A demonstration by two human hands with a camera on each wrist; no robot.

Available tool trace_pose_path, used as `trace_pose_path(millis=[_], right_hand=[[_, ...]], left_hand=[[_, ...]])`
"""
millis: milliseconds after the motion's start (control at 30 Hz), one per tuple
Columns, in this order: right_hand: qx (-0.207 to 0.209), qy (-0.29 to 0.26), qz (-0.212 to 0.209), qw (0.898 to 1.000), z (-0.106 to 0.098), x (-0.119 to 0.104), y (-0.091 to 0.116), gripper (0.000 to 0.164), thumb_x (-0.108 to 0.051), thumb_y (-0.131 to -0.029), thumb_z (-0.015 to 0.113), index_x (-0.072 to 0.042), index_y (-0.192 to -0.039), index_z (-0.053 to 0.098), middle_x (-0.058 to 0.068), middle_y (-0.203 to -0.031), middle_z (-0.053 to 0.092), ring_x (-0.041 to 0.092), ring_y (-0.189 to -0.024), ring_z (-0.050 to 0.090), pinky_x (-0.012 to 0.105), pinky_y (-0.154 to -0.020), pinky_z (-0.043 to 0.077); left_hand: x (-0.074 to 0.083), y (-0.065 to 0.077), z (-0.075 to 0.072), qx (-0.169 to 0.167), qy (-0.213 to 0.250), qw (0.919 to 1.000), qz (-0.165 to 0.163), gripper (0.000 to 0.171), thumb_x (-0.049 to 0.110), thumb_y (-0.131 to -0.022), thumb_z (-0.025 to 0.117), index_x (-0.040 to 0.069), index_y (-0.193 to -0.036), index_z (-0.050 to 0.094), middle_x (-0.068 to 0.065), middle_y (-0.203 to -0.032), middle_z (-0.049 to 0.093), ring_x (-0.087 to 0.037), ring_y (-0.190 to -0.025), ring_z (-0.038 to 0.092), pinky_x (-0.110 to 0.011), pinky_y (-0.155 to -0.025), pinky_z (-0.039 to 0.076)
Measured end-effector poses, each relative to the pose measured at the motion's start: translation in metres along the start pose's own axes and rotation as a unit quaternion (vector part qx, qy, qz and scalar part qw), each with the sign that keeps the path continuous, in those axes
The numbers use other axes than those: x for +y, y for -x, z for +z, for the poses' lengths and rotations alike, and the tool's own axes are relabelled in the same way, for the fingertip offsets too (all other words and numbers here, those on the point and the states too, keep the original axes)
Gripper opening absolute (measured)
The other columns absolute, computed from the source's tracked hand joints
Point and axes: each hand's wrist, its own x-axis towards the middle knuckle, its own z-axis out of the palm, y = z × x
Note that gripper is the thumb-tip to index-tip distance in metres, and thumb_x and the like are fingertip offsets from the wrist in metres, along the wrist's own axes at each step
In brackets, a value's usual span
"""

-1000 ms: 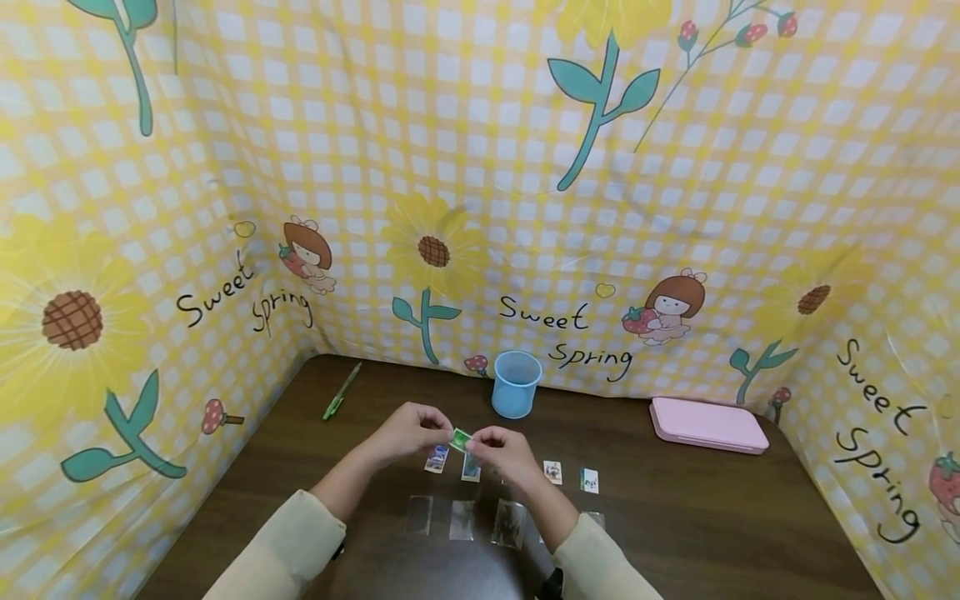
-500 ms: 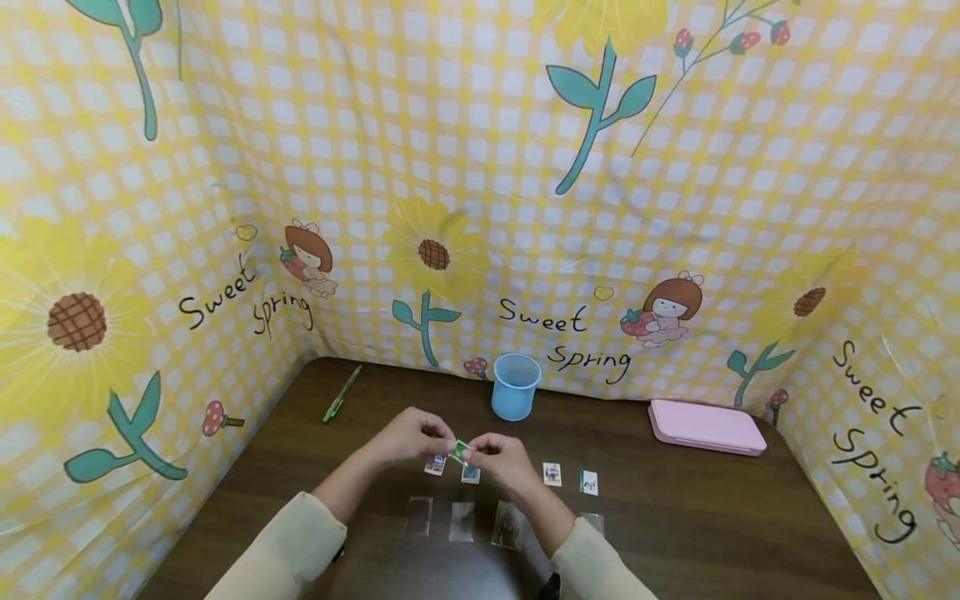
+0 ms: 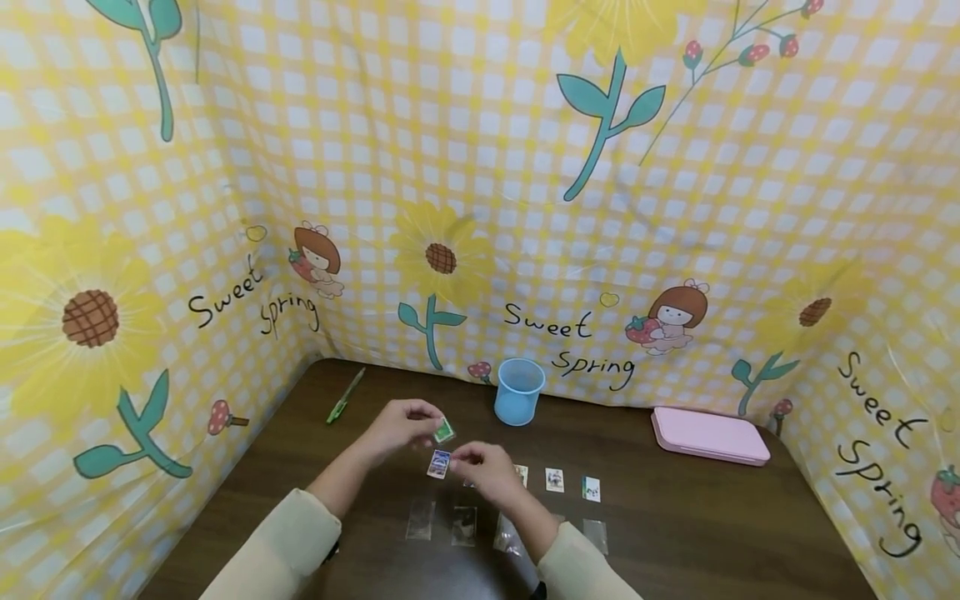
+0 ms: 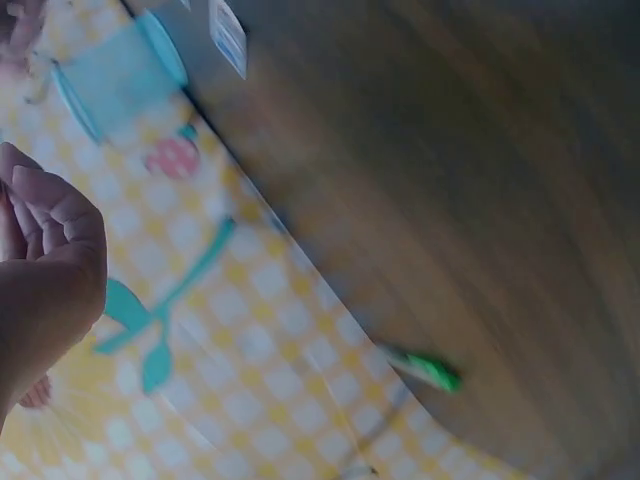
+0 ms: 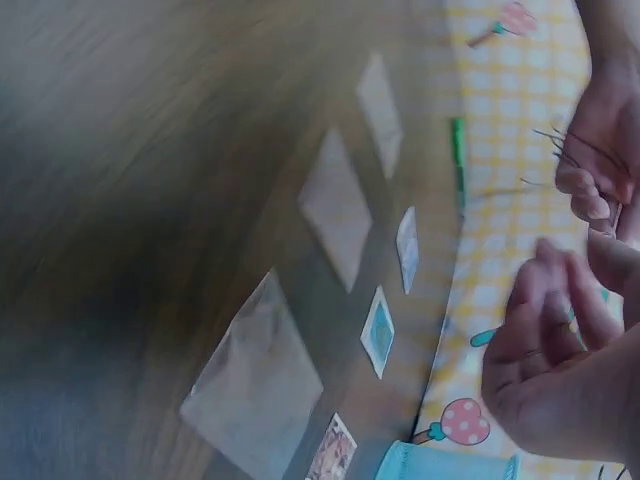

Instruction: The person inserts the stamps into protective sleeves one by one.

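Note:
My left hand point(image 3: 401, 427) pinches a small green card point(image 3: 445, 430) with a pale border, raised over the back of the card row. The left wrist view catches the left hand point(image 4: 55, 230) at its edge, with the card hidden. My right hand point(image 3: 491, 475) hovers over the row, fingers loosely bent and nothing seen between them; the right wrist view shows this hand point(image 5: 560, 370) likewise. Just left of its fingertips lies a blue-purple picture card point(image 3: 438, 463). Other picture cards, such as one card point(image 3: 554, 480) and another card point(image 3: 591, 489), continue to the right, some partly covered by the hand.
Nearer me lies a row of clear plastic sleeves point(image 3: 464, 526), partly covered by my right forearm. A blue cup point(image 3: 519, 392) stands at the back, a green pen point(image 3: 346, 396) lies back left, and a pink case point(image 3: 708, 435) back right. Patterned cloth point(image 3: 360, 167) walls the table.
Both hands held the green card earlier; the right hand has let go. The left hand has carried it left and slightly up, and the right hand has dropped a little toward the cards.

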Motion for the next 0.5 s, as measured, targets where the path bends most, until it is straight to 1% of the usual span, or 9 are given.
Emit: trace_pose_path(millis=[33, 67, 100, 167, 267, 333, 367, 433, 500], right_hand=[[-0.011, 0.054, -0.007, 0.998, 0.002, 0.001, 0.001, 0.016, -0.016, -0.085, 0.068, -0.002, -0.094, 0.07, -0.002, -0.077, 0.065, 0.006, -0.065, 0.055, 0.027, -0.061, 0.048], [-0.022, 0.109, -0.015, 0.994, 0.004, 0.002, 0.002, 0.015, -0.018, -0.085, 0.069, -0.006, -0.093, 0.072, -0.004, -0.077, 0.065, 0.006, -0.065, 0.055, 0.026, -0.06, 0.047], [-0.032, 0.166, -0.022, 0.985, 0.006, 0.003, 0.003, 0.014, -0.02, -0.084, 0.07, -0.009, -0.092, 0.072, -0.007, -0.077, 0.066, 0.005, -0.066, 0.056, 0.025, -0.059, 0.045], [-0.045, 0.265, -0.036, 0.963, 0.012, 0.005, 0.005, 0.015, -0.027, -0.082, 0.071, -0.015, -0.09, 0.073, -0.009, -0.079, 0.066, 0.008, -0.07, 0.058, 0.026, -0.06, 0.044], [-0.057, 0.387, -0.047, 0.919, 0.022, 0.009, 0.006, 0.025, -0.042, -0.078, 0.073, -0.022, -0.093, 0.073, -0.006, -0.089, 0.065, 0.017, -0.085, 0.058, 0.033, -0.066, 0.042], [-0.066, 0.446, -0.047, 0.891, 0.03, 0.012, 0.006, 0.036, -0.052, -0.074, 0.072, -0.025, -0.097, 0.072, -0.003, -0.096, 0.063, 0.021, -0.094, 0.054, 0.037, -0.071, 0.041], [-0.072, 0.467, -0.044, 0.88, 0.033, 0.014, 0.006, 0.041, -0.057, -0.071, 0.072, -0.026, -0.099, 0.071, 0.0, -0.098, 0.06, 0.022, -0.096, 0.052, 0.039, -0.073, 0.04], [-0.076, 0.495, -0.041, 0.865, 0.039, 0.016, 0.005, 0.051, -0.063, -0.066, 0.072, -0.027, -0.102, 0.07, 0.002, -0.101, 0.058, 0.023, -0.098, 0.05, 0.04, -0.077, 0.04], [-0.076, 0.509, -0.036, 0.856, 0.043, 0.018, 0.005, 0.056, -0.067, -0.063, 0.073, -0.027, -0.101, 0.069, 0.002, -0.1, 0.056, 0.022, -0.096, 0.048, 0.04, -0.079, 0.039]], left_hand=[[-0.002, -0.002, -0.007, 0.006, -0.007, 1.0, -0.004, 0.025, 0.016, -0.087, 0.068, -0.003, -0.102, 0.065, -0.006, -0.077, 0.064, -0.017, -0.062, 0.06, -0.029, -0.053, 0.047], [-0.004, -0.004, -0.014, 0.01, -0.018, 0.9998, -0.008, 0.024, 0.016, -0.087, 0.067, -0.003, -0.103, 0.065, -0.007, -0.077, 0.064, -0.017, -0.062, 0.059, -0.029, -0.053, 0.047], [-0.006, -0.005, -0.021, 0.011, -0.032, 0.9993, -0.014, 0.024, 0.016, -0.088, 0.066, -0.002, -0.103, 0.065, -0.008, -0.078, 0.063, -0.017, -0.063, 0.058, -0.029, -0.054, 0.046], [-0.011, -0.008, -0.036, 0.007, -0.06, 0.9976, -0.032, 0.021, 0.015, -0.09, 0.063, -0.001, -0.103, 0.066, -0.009, -0.077, 0.062, -0.017, -0.061, 0.055, -0.03, -0.053, 0.044], [-0.025, -0.011, -0.054, -0.006, -0.117, 0.9914, -0.058, 0.016, 0.012, -0.091, 0.062, 0.001, -0.1, 0.068, -0.008, -0.07, 0.058, -0.016, -0.056, 0.048, -0.031, -0.052, 0.041], [-0.037, -0.012, -0.063, -0.014, -0.151, 0.9858, -0.071, 0.014, 0.012, -0.09, 0.063, 0.002, -0.098, 0.069, -0.005, -0.065, 0.056, -0.014, -0.054, 0.044, -0.031, -0.051, 0.04], [-0.043, -0.012, -0.066, -0.015, -0.169, 0.9828, -0.074, 0.014, 0.012, -0.09, 0.063, 0.003, -0.097, 0.069, -0.004, -0.063, 0.054, -0.013, -0.053, 0.043, -0.031, -0.051, 0.039], [-0.055, -0.013, -0.071, -0.013, -0.193, 0.978, -0.078, 0.013, 0.014, -0.088, 0.065, 0.005, -0.096, 0.071, -0.002, -0.061, 0.053, -0.013, -0.053, 0.044, -0.029, -0.049, 0.038], [-0.063, -0.013, -0.073, -0.01, -0.207, 0.9751, -0.079, 0.012, 0.016, -0.087, 0.067, 0.008, -0.094, 0.072, -0.001, -0.062, 0.055, -0.014, -0.056, 0.046, -0.028, -0.048, 0.037]])
